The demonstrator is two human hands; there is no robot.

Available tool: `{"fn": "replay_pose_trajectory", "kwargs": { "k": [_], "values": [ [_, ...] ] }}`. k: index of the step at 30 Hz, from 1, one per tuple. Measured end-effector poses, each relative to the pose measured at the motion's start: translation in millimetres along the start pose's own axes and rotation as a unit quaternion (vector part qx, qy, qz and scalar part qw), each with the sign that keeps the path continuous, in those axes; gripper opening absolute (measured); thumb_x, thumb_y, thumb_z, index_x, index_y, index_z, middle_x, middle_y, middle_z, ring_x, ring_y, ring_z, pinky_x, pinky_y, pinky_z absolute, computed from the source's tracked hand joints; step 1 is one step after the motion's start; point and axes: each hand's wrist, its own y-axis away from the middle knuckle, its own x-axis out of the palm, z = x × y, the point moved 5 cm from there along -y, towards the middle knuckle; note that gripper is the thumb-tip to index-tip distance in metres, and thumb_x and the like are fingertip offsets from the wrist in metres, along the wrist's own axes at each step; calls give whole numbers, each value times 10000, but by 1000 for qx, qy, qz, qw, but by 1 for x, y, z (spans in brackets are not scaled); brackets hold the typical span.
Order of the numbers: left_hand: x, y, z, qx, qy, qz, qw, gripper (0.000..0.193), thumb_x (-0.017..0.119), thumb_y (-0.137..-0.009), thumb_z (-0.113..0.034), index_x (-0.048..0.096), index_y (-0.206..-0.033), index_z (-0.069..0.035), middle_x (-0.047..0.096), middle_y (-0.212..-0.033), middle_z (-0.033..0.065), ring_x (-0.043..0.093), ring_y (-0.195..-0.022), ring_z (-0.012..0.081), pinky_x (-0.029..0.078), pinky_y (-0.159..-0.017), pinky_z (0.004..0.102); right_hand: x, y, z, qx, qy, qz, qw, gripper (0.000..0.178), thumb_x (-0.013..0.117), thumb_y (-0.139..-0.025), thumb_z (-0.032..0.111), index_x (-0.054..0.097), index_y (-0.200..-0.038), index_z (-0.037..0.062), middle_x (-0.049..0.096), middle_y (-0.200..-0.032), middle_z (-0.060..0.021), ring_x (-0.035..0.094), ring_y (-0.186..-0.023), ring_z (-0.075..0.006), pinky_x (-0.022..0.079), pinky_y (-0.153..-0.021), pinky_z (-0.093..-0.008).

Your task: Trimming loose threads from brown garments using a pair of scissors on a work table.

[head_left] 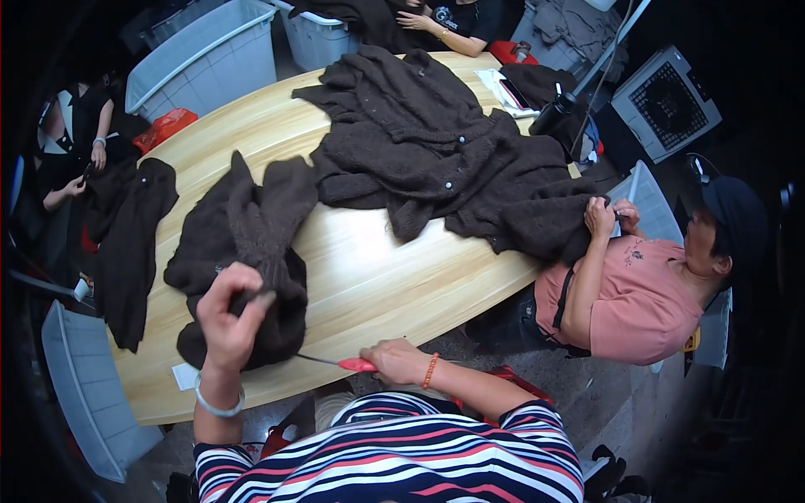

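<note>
Close up, left hand (228, 314) pinching dark brown knitted garment (243, 243), right hand (398, 360) closed around red-handled snips (340, 362), wooden table (369, 277) beneath.

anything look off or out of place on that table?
Nothing damaged or spilled. The dark knit garment under the left hand is bunched, and the big knit pile droops over the table edge. The right hand holds a red-handled tool.

Our striped top (402, 457) in navy, white and red bands, our short sleeves, a silver bangle (216, 407) on our left wrist, an orange bead bracelet (430, 370) on our right
</note>
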Motion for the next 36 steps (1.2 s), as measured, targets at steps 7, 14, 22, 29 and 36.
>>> {"fn": "replay_pose_trajectory", "kwargs": {
  "k": [7,14,22,29,36],
  "values": [
    [46,32,-131,208,190,342,897,122,642,-875,-3,698,-982,16,622,-935,126,652,-763,214,539,-713,287,-59,-18,48,-222,-122,-199,947,271,630,-796,225,615,-1009,58,656,-1012,-188,628,-878,-362,502,-734,-439],
    [97,28,-134,221,276,344,870,228,715,-808,-6,687,-1033,8,624,-942,147,663,-725,214,546,-600,265,-95,52,-18,-70,-107,-268,955,413,674,-830,226,625,-1187,24,632,-1204,-164,594,-1116,-292,478,-940,-399],
    [193,-24,-102,193,347,146,906,264,686,-779,79,613,-1025,13,617,-956,134,606,-906,276,503,-784,368,-135,193,-181,243,-190,-391,867,344,630,-853,177,544,-1150,26,617,-930,-125,588,-813,-247,470,-695,-348],
    [227,35,38,11,-31,183,983,610,754,-770,-150,495,-1313,-52,475,-1288,232,504,-1190,396,433,-1006,439,-153,186,-275,432,-194,-432,768,365,620,-879,183,523,-1153,-38,649,-777,-208,608,-568,-310,500,-564,-426],
    [47,172,202,-318,-521,158,777,917,836,-667,-342,387,-1438,-128,270,-1490,272,253,-1405,414,251,-1097,582,-41,97,-184,370,-40,-221,902,449,602,-886,190,507,-1321,126,666,-949,-266,633,-932,-461,499,-802,-522]
  ]
}}
